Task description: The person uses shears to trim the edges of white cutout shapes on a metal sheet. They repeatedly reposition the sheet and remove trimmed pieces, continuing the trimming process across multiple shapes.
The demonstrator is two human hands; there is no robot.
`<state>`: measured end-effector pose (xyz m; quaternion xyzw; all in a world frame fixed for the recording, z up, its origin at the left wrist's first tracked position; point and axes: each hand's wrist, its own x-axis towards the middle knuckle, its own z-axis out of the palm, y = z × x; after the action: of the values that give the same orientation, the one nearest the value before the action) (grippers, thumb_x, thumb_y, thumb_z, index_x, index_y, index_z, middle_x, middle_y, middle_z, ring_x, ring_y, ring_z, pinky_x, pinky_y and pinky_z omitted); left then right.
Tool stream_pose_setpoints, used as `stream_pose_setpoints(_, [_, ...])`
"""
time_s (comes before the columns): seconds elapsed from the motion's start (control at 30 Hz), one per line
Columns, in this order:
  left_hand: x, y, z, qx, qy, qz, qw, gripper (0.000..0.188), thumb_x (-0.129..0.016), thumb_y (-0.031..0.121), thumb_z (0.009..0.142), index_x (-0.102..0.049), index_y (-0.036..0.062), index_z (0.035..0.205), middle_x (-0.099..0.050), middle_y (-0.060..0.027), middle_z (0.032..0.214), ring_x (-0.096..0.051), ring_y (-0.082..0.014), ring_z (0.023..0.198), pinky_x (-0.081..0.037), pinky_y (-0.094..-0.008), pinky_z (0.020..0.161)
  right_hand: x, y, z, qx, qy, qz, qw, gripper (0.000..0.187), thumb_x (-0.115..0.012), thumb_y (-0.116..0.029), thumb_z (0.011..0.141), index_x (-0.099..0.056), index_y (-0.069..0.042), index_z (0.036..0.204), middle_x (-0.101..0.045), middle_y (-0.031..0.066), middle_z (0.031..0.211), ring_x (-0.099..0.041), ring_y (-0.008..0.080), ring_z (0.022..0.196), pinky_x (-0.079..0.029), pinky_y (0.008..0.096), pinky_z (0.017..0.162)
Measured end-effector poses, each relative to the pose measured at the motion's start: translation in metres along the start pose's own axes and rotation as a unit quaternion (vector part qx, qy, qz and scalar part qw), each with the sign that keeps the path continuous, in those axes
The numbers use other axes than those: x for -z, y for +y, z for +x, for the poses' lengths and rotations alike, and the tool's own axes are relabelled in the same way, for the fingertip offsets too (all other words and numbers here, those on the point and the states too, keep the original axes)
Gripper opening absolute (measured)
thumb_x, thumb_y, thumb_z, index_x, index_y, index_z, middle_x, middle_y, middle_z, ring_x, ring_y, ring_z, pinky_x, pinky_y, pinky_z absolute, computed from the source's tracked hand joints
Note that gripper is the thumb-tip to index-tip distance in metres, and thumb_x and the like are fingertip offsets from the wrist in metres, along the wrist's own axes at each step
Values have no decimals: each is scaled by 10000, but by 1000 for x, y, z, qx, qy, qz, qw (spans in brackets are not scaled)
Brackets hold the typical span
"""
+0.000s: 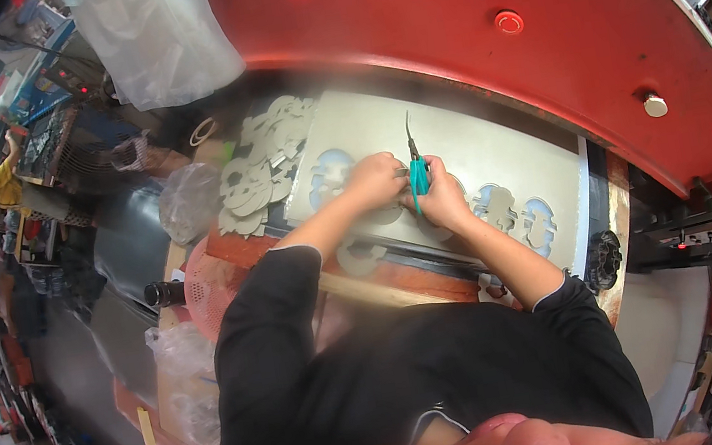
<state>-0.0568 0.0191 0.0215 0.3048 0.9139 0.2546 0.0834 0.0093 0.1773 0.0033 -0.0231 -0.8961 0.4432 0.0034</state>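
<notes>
My right hand point(440, 196) grips a pair of scissors with teal handles point(415, 168), blades pointing away from me. My left hand point(373, 181) presses on a grey sheet point(456, 152) that lies flat under a big red machine. The sheet has several shaped cut-outs point(516, 212) punched through it. Both hands meet over one cut-out near the sheet's near edge. A loose grey cut piece point(359, 257) lies just below my left forearm.
A pile of grey cut shapes point(260, 168) sits left of the sheet. The red machine body point(472, 12) arches over the far side. A pink basket point(200, 287) and clear plastic bags point(184, 377) stand at my left. Another person point(2, 179) works far left.
</notes>
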Motion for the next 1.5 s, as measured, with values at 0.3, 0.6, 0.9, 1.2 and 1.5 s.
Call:
stream_pose_setpoints(0.3, [-42, -6, -13, 49, 216, -146, 964, 175, -618, 222, 760, -658, 52, 754, -592, -162, 817, -573, -348, 811, -463, -437, 706, 2, -20, 8, -101, -2, -80, 992, 607, -699, -283, 755, -423, -48, 1242, -642, 240, 1007, -618, 412, 954, -486, 472, 809])
stream_pose_setpoints(0.6, [-40, -2, -14, 81, 280, -206, 934, 187, -693, 206, 749, -663, 24, 723, -578, -154, 764, -573, -339, 732, -446, -427, 629, -2, -18, 3, -62, 20, -95, 993, 678, -758, -355, 737, -413, -52, 1236, -648, 218, 984, -629, 395, 932, -491, 452, 783])
stream_pose_setpoints(0.9, [-30, -3, -15, 89, 235, -240, 938, 200, -663, 247, 796, -711, 69, 877, -603, -160, 793, -597, -326, 789, -470, -404, 705, 17, -12, 20, -56, -61, 78, 994, 694, -799, -268, 720, -426, -32, 1256, -653, 153, 927, -649, 262, 878, -503, 363, 758])
stream_pose_setpoints(1.2, [-18, -16, -17, 84, 160, -272, 945, 256, -694, 277, 806, -708, 62, 946, -636, -138, 827, -616, -269, 758, -484, -355, 700, 124, -29, 3, -55, -185, -268, 944, 600, -711, -424, 698, -513, -206, 1221, -668, 113, 1002, -637, 304, 939, -473, 397, 816])
stream_pose_setpoints(1.5, [-15, -17, -19, 105, 150, -340, 923, 241, -703, 178, 801, -684, 11, 973, -675, -107, 910, -644, -174, 749, -512, -292, 697, 135, -26, 26, -2, -319, -298, 900, 575, -682, -466, 695, -536, -237, 1202, -669, 103, 948, -636, 309, 915, -480, 399, 774])
